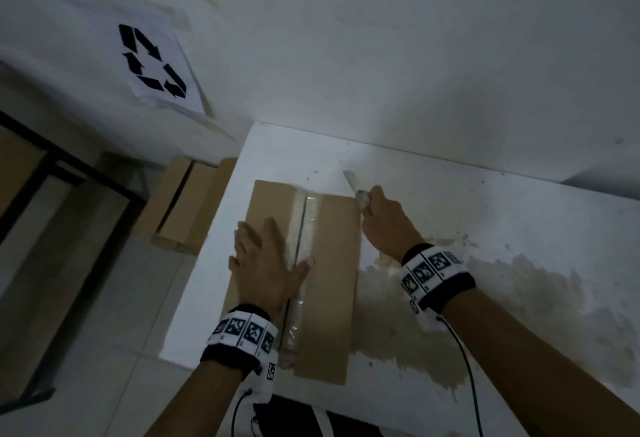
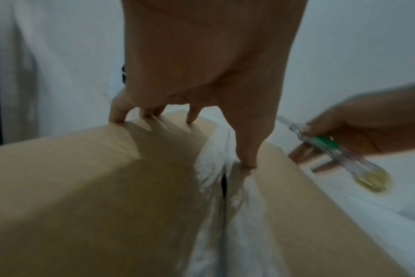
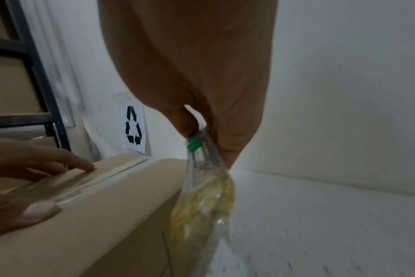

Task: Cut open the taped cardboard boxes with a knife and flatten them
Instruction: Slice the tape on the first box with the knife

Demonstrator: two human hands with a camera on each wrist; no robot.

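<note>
Head view: left hand (image 1: 266, 260) flat on box (image 1: 329, 263), right hand (image 1: 384, 218) gripping knife (image 1: 356, 187) beside it.

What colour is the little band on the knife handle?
Green. The band sits on the clear knife held by the right hand; the right wrist view shows it best.

head view looks steeply down on the table (image 1: 450, 194); both wrist views sit close, facing the far wall, sharing the box (image 2: 83, 187).
</note>
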